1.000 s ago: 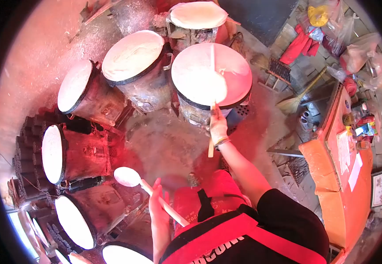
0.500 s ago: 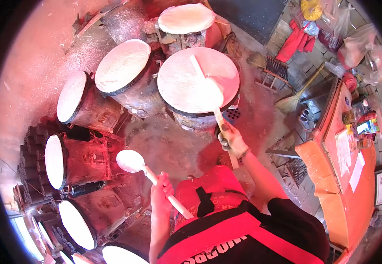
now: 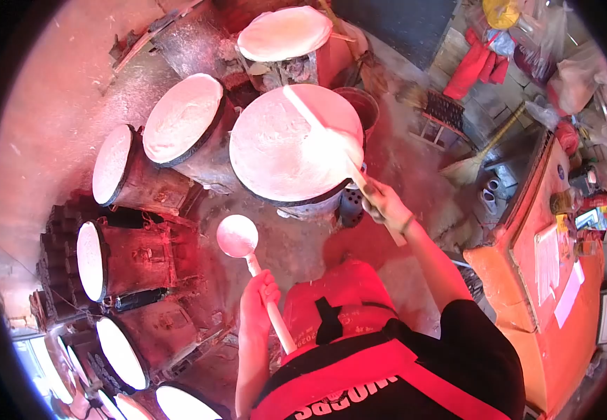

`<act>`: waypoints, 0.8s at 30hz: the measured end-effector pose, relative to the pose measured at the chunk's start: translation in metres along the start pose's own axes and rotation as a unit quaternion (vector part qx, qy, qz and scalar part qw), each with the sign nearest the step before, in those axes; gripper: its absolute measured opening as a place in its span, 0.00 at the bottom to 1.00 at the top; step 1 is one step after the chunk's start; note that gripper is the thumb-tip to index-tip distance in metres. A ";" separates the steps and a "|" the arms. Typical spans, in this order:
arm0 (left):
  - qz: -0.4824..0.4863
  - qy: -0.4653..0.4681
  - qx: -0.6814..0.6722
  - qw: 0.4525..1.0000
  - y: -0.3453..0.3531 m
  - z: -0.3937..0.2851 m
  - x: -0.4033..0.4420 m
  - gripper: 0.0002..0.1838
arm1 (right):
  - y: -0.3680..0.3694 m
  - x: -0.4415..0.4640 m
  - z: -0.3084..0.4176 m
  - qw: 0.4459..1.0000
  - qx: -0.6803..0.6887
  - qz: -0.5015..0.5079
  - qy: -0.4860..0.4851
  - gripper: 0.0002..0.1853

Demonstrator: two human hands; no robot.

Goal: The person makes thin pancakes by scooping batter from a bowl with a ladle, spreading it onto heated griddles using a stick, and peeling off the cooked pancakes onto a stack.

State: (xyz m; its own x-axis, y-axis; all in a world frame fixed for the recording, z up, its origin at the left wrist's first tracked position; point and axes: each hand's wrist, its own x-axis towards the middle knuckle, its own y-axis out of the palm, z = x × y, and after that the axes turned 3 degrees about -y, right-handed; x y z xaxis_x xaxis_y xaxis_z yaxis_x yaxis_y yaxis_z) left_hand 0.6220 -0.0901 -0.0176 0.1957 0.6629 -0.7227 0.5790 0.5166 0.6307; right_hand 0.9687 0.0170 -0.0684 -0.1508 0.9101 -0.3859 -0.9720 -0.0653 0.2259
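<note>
My left hand [image 3: 258, 297] is wrapped round the pale handle of a round-headed ladle [image 3: 237, 236], its bowl raised in front of my body. In my right hand [image 3: 385, 204] is the wooden handle of a T-shaped spreader [image 3: 312, 112]. The spreader's flat bar lies across the right part of a large round griddle [image 3: 268, 143], which is coated with a pale layer. Glare hides where the bar meets the handle. The griddle sits on a drum-shaped stove just ahead of my hands.
More round griddles on drums curve round the left, including an upper-left one [image 3: 184, 119] and a left one [image 3: 90, 262]. Another [image 3: 285, 33] stands behind. At right are an orange-covered table [image 3: 527, 280], a broom [image 3: 466, 168] and a bucket [image 3: 361, 112].
The spreader's bar has swung from upright to a slant, and my right hand has moved right. My left hand has closed more fully round the ladle handle, and the ladle has risen to the right.
</note>
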 end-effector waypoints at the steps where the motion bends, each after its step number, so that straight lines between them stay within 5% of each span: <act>1: 0.001 -0.007 0.002 1.000 0.003 0.006 0.002 0.08 | 0.012 0.012 0.012 0.999 -0.019 -0.036 -0.022 0.24; 3: -0.015 0.003 0.020 1.000 0.021 0.016 0.001 0.09 | 0.023 0.064 -0.011 0.992 -0.040 -0.103 -0.066 0.21; 5: -0.030 0.013 0.040 0.999 0.037 0.022 0.001 0.09 | 0.043 0.064 -0.009 0.986 -0.145 -0.043 -0.065 0.17; 7: -0.039 0.024 0.086 0.995 0.046 0.023 0.000 0.10 | 0.046 0.058 -0.018 0.952 -0.193 0.026 -0.236 0.16; 8: -0.039 0.024 0.086 0.995 0.046 0.023 0.000 0.10 | 0.040 0.047 -0.022 0.952 -0.193 0.027 -0.236 0.16; 10: -0.020 0.032 0.130 0.991 0.047 0.020 0.001 0.11 | 0.041 0.006 0.005 0.990 0.047 -0.129 -0.011 0.16; 11: -0.019 0.032 0.130 0.991 0.047 0.019 0.001 0.11 | 0.046 0.002 -0.001 0.990 0.047 -0.129 -0.012 0.16; 13: -0.008 0.027 0.171 0.985 0.049 0.015 0.003 0.11 | 0.060 0.007 -0.026 0.934 0.154 -0.317 0.055 0.17; 14: -0.004 0.028 0.172 0.985 0.051 0.013 0.005 0.11 | 0.061 0.037 -0.082 0.949 0.111 -0.269 -0.125 0.18; 17: -0.003 0.008 0.187 0.982 0.056 0.007 0.009 0.11 | 0.064 0.028 -0.052 0.989 0.036 -0.127 -0.066 0.18; 19: 0.005 -0.011 0.196 0.981 0.057 0.002 0.009 0.09 | 0.058 0.013 -0.027 0.981 0.090 -0.171 -0.019 0.16; 20: 0.010 -0.012 0.196 0.980 0.059 -0.001 0.009 0.09 | 0.054 0.009 -0.028 0.967 0.099 -0.216 -0.092 0.15; 23: 0.003 -0.002 0.202 0.979 0.059 -0.003 0.005 0.09 | 0.061 0.014 -0.059 0.954 0.097 -0.268 -0.087 0.16; 24: 0.006 -0.001 0.203 0.979 0.059 -0.004 0.006 0.09 | 0.073 0.003 -0.042 0.971 0.086 -0.218 -0.037 0.17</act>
State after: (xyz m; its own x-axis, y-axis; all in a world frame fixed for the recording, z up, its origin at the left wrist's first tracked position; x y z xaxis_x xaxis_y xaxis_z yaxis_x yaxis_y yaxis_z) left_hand 0.6542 -0.0538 0.0161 0.2056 0.6655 -0.7176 0.8437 0.2510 0.4745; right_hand 0.8901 -0.0022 -0.0904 0.2889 0.8629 -0.4146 -0.8947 0.3975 0.2039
